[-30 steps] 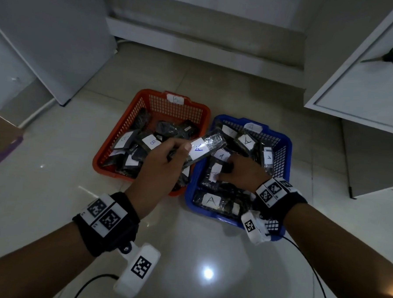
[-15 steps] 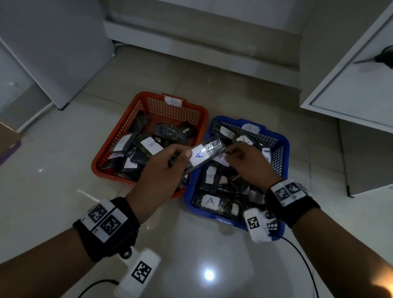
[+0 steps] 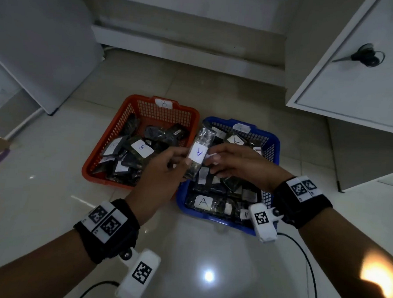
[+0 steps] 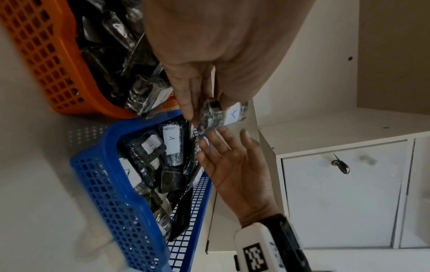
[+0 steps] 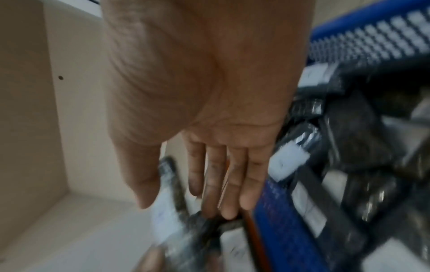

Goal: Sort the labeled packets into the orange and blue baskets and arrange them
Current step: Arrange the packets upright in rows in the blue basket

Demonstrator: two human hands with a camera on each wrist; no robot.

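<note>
We list first the held packet (image 3: 200, 152): a dark, glossy plastic-wrapped oblong with a white paper label bearing a handwritten blue "A". Our left hand (image 3: 165, 170) pinches it between thumb and fingers, holding it above the seam where the two baskets meet, its long axis pointing away from us. Our right hand (image 3: 238, 164) reaches in beside it with fingers straight and relaxed, fingertips at the packet's edge; in the left wrist view the palm (image 4: 235, 165) faces up under the packet, grasping nothing. The right wrist view is blurred and adds little.

Blue basket (image 3: 271, 141): rectangular plastic with a grid-mesh wall and rolled rim, a white tag on its far rim, writing not legible. It holds a loose heap of dark packets; a white label "A" (image 3: 203, 201) shows near its front edge, and others marked "A" lie further back.

Orange basket (image 3: 94, 166): same mesh make, touching the blue basket on its left side. Its far rim carries a white tag reading "B" (image 3: 164, 103). Inside, more dark packets lie overlapped, one label reading "B" (image 3: 142, 147).

Floor (image 3: 51, 198): pale glossy tile with a bright light reflection in front of the blue basket; open tile lies in front of the baskets and left of the orange one. A white cabinet (image 3: 354, 77) stands right of the blue basket, with a dark key or handle on its door. Both wrists wear black bands with square black-and-white markers.
</note>
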